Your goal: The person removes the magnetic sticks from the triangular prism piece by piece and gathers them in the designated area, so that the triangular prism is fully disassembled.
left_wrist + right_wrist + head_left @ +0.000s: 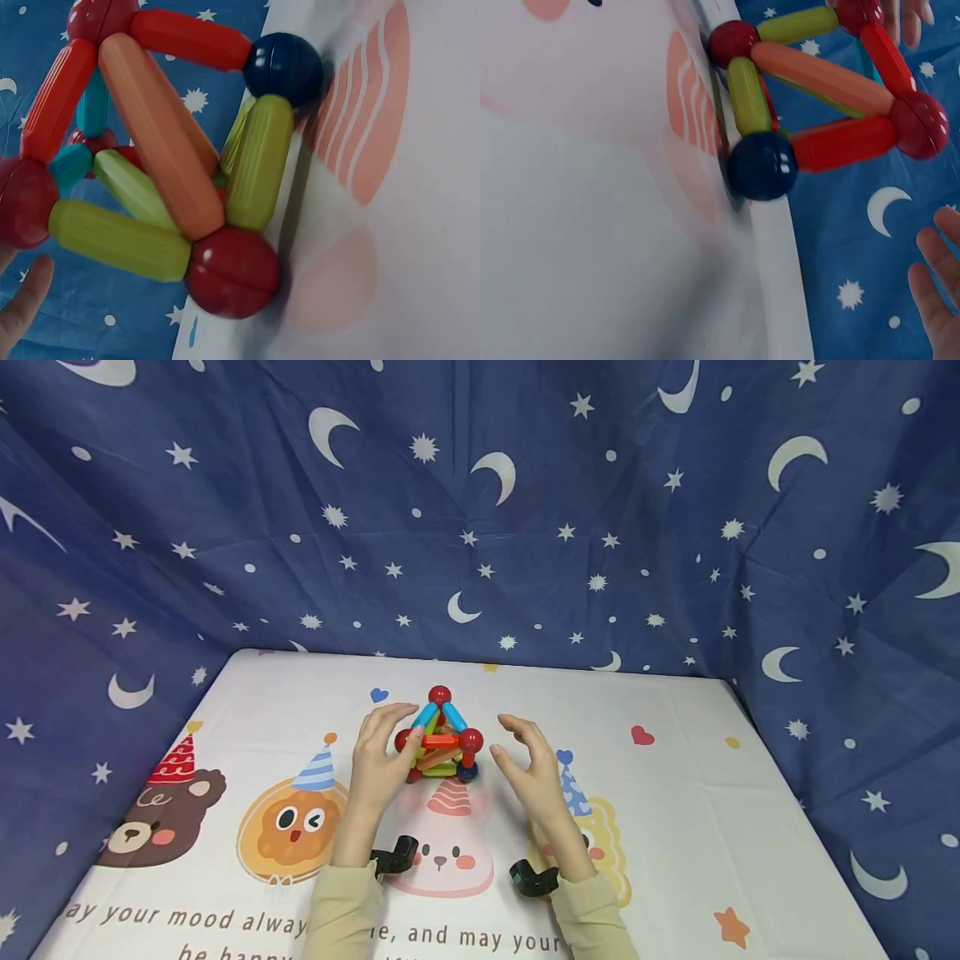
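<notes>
A house-like toy built of magnetic rods and balls (442, 741) stands on the table, with red, blue, green and orange rods. Red balls join most of its corners, such as the front one (232, 271), and a dark blue ball (763, 166) sits at a lower corner. At its left side is my left hand (381, 764), fingers loosely bent and thumb overlapping the left red ball in the head view; its fingertips (26, 304) come close under that ball. My right hand (536, 774) hovers apart from the toy on the right, fingers spread and holding nothing.
A white tablecloth (675, 827) printed with cartoon animals and lettering covers the table. Behind and at both sides hangs a blue curtain (540, 577) with moons and stars. Black wrist cameras (534, 878) are strapped at both sleeves.
</notes>
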The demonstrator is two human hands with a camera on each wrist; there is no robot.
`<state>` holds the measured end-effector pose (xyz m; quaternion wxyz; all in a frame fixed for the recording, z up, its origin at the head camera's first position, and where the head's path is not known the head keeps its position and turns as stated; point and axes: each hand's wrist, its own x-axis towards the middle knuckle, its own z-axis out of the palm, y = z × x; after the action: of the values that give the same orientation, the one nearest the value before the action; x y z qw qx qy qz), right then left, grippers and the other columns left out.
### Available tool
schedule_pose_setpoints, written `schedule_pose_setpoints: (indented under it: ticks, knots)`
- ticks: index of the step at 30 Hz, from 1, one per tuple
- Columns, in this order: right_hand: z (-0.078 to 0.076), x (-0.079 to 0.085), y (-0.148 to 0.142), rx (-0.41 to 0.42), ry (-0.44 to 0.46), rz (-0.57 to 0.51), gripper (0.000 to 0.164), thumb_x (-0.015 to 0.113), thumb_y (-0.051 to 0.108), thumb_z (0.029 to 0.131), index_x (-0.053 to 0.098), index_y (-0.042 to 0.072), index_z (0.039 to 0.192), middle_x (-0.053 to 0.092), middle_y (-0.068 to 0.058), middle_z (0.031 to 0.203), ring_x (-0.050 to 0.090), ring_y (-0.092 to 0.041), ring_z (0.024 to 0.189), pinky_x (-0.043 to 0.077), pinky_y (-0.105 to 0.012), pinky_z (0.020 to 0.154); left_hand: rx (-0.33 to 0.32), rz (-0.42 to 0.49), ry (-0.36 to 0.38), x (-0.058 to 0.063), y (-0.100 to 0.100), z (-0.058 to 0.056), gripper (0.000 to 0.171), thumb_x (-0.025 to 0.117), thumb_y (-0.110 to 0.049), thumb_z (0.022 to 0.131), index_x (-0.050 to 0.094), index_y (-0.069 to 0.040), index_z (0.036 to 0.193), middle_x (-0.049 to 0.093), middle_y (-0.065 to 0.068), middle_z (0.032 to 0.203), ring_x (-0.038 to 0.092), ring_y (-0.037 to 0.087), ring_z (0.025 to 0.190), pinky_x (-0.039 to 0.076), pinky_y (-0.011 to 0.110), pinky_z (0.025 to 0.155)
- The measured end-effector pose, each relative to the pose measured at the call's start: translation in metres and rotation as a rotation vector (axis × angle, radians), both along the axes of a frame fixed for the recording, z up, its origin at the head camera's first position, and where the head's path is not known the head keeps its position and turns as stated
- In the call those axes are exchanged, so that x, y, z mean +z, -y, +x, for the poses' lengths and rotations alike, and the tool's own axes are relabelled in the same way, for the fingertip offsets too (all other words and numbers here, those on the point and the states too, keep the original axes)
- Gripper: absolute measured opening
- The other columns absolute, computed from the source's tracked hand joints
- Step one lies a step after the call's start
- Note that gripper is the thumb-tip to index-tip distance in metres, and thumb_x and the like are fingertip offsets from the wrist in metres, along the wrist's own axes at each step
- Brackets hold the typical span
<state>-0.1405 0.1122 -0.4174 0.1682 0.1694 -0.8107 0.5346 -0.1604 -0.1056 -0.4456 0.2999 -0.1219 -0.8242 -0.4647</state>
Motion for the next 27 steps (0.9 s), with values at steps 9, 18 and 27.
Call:
schedule_pose_setpoints:
  ticks: [9, 18, 27]
  knots:
    - [-0.005, -0.005, 0.013, 0.073, 0.010, -0.058, 0.042, 0.069, -0.001, 0.084, 0.058, -0.006, 0.123, 0.062, -0.025, 0.119, 0.058, -0.037, 0.112, 0.046, -0.056, 0.098, -0.080, -0.057, 0.003, -0.007, -0.008, -0.001, 0.034, 0.078, -0.016, 0.080, 0.069, -0.008, 0.112, 0.062, 0.006, 0.120, 0.052, 0.022, 0.113, 0.046, 0.022, 0.095]
    - [-0.008, -0.010, 0.022, 0.096, 0.026, -0.057, 0.041, 0.071, -0.001, 0.082, 0.058, -0.005, 0.121, 0.063, -0.022, 0.117, 0.060, -0.034, 0.103, 0.050, -0.057, 0.088, -0.125, -0.132, 0.009, -0.014, -0.009, -0.002, 0.032, 0.080, -0.017, 0.078, 0.071, -0.015, 0.109, 0.060, 0.005, 0.124, 0.046, 0.022, 0.119, 0.045, 0.037, 0.098]
    - [-0.026, -0.042, 0.023, 0.097, 0.013, -0.037, 0.042, 0.074, 0.005, 0.081, 0.060, 0.000, 0.120, 0.064, -0.017, 0.116, 0.061, -0.032, 0.099, 0.052, -0.054, 0.083, -0.129, -0.164, -0.003, -0.017, -0.011, -0.003, 0.031, 0.079, -0.021, 0.079, 0.072, -0.018, 0.108, 0.059, 0.005, 0.125, 0.043, 0.024, 0.122, 0.047, 0.045, 0.098]
